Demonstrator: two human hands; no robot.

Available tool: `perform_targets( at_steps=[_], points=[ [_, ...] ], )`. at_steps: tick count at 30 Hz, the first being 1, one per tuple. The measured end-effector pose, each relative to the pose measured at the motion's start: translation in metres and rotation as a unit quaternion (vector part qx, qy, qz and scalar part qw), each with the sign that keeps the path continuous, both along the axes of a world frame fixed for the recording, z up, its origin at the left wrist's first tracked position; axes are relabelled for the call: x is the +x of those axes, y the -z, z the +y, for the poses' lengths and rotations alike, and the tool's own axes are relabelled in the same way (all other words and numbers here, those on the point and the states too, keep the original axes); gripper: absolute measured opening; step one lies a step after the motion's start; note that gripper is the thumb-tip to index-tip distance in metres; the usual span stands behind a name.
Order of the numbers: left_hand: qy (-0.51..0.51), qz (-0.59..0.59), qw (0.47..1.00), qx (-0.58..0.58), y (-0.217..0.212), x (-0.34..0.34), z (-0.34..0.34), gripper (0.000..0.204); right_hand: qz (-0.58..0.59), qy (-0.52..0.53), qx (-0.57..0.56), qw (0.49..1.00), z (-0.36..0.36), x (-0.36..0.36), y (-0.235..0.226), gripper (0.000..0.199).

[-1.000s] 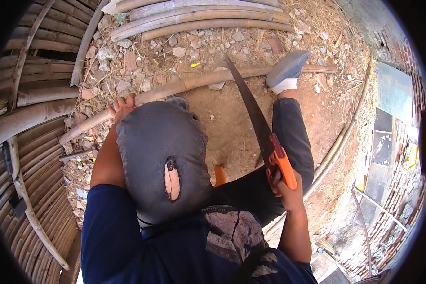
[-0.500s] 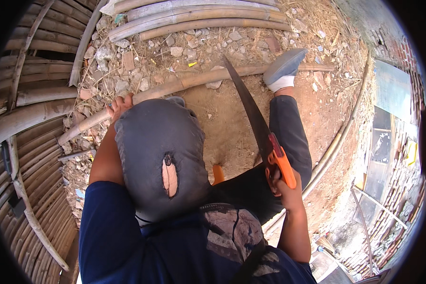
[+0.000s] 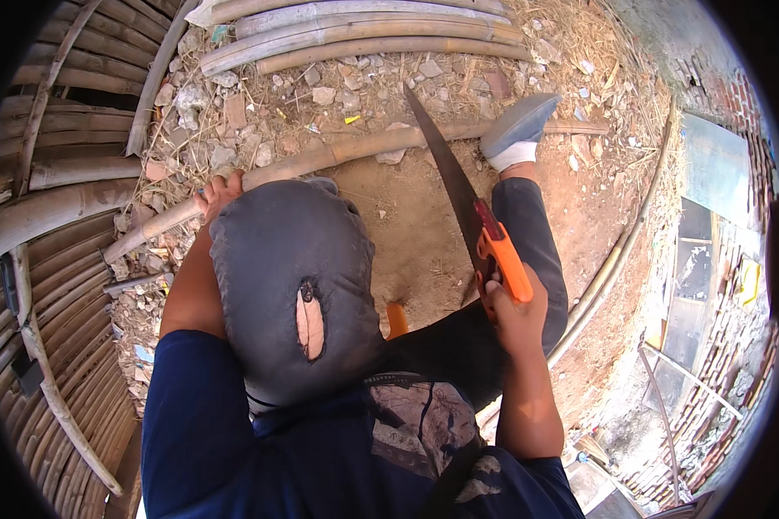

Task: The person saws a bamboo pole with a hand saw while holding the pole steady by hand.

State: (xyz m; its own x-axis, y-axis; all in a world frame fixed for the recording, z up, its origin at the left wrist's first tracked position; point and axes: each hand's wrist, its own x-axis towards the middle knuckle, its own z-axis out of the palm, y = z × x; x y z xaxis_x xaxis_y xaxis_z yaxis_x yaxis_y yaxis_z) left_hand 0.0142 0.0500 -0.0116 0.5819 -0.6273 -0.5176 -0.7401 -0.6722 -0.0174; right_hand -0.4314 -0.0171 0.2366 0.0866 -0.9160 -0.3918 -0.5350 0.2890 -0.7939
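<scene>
My left hand (image 3: 221, 192) is closed around a long bamboo pole (image 3: 337, 153) near its left end. In my right hand (image 3: 518, 311) is a handsaw (image 3: 448, 164), gripped by its orange handle. Its dark blade slants forward and left, crossing over the pole in view; whether it touches the bamboo I cannot tell. My grey-blue shoe (image 3: 521, 125) rests over the pole's right part. My bent left knee, in dark trousers with a tear (image 3: 310, 324), hides part of my left arm.
Several bamboo poles (image 3: 372, 39) lie at the far side, with rubble and straw before them. Bamboo slats (image 3: 61, 346) stand along the left. Long thin poles (image 3: 610, 268) run along the right, near a brick wall (image 3: 740, 112) with leaning panels. Something orange (image 3: 396, 320) shows beside my knee.
My right hand and the handsaw have shifted forward and slightly left. My left hand, the bamboo pole and my foot stay in place.
</scene>
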Motion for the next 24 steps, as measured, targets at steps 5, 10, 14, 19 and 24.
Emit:
perform_targets(
  at_steps=[5,10,14,19,24],
  points=[
    [-0.002,0.004,1.0,-0.016,0.013,0.01,0.009,0.076,-0.043,0.04,0.055,0.997,0.026,-0.02,-0.04,0.016],
    [-0.001,0.008,1.0,-0.021,0.013,0.004,0.002,0.075,-0.035,0.014,0.051,0.998,0.039,-0.042,-0.037,0.016],
    [0.005,0.004,1.0,-0.02,0.023,0.011,0.007,0.076,-0.038,0.026,0.07,0.996,0.047,-0.042,-0.042,0.016],
    [0.011,-0.021,1.0,-0.01,0.027,0.008,0.005,0.075,0.086,-0.091,-0.045,0.991,0.066,-0.051,-0.045,0.015],
    [0.005,-0.01,1.0,-0.01,0.015,0.006,0.003,0.072,0.015,-0.013,0.057,0.998,0.056,-0.038,-0.046,0.017]
  ],
)
